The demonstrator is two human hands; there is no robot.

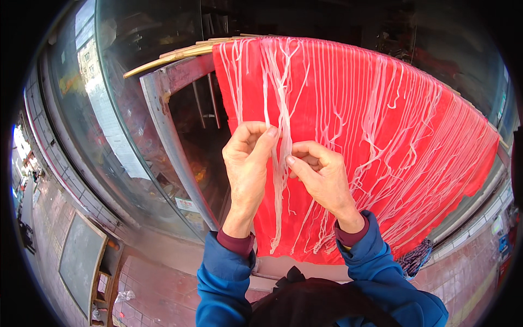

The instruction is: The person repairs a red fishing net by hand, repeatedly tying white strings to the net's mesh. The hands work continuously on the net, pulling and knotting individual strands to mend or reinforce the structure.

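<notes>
A red cloth (338, 60) hangs in front of me, with many thin, pale, soft-looking strands (376, 125) dangling over it. What the strands are made of I cannot tell. My left hand (245, 158) is closed, thumb against fingers, pinching a strand at the left edge of a thick bunch of strands (284, 109). Slightly lower, my right hand (324, 177) pinches the right side of the same bunch between thumb and forefinger. Below both hands the bunch trails down, tangled and tapering, near the cloth's lower edge.
Bamboo poles (169, 57) lie across a grey metal frame (163, 120) at the cloth's top. Behind on the left stand glass panels (117, 109). A wooden-framed board (81, 261) rests on the paved floor at lower left. A dark bundle of cord (415, 260) lies at lower right.
</notes>
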